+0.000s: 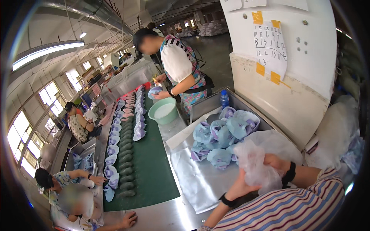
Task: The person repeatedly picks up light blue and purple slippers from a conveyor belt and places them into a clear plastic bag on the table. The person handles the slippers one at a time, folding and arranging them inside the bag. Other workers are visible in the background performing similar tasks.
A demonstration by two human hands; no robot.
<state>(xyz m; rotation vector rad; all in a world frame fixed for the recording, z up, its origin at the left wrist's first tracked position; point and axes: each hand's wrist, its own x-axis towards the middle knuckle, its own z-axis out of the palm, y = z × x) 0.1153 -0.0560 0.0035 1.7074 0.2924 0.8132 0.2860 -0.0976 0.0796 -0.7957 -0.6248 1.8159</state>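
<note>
Metal worktable (192, 183), raised rim (271, 125) on the right. Left hand (243, 185) angles up from the lower edge, right hand (274, 163) comes in from the right. Both sets of fingers clamped on the translucent plastic bag (251, 154), bunched between them. Blue-purple fabric pieces (219, 133) heaped just beyond. Room leftward, over flat metal toward the green belt (154, 169).

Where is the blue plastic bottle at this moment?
In the head view, the blue plastic bottle stands right of centre, in the far corner of the metal tray, just behind the pile of blue-and-purple pieces.
</note>
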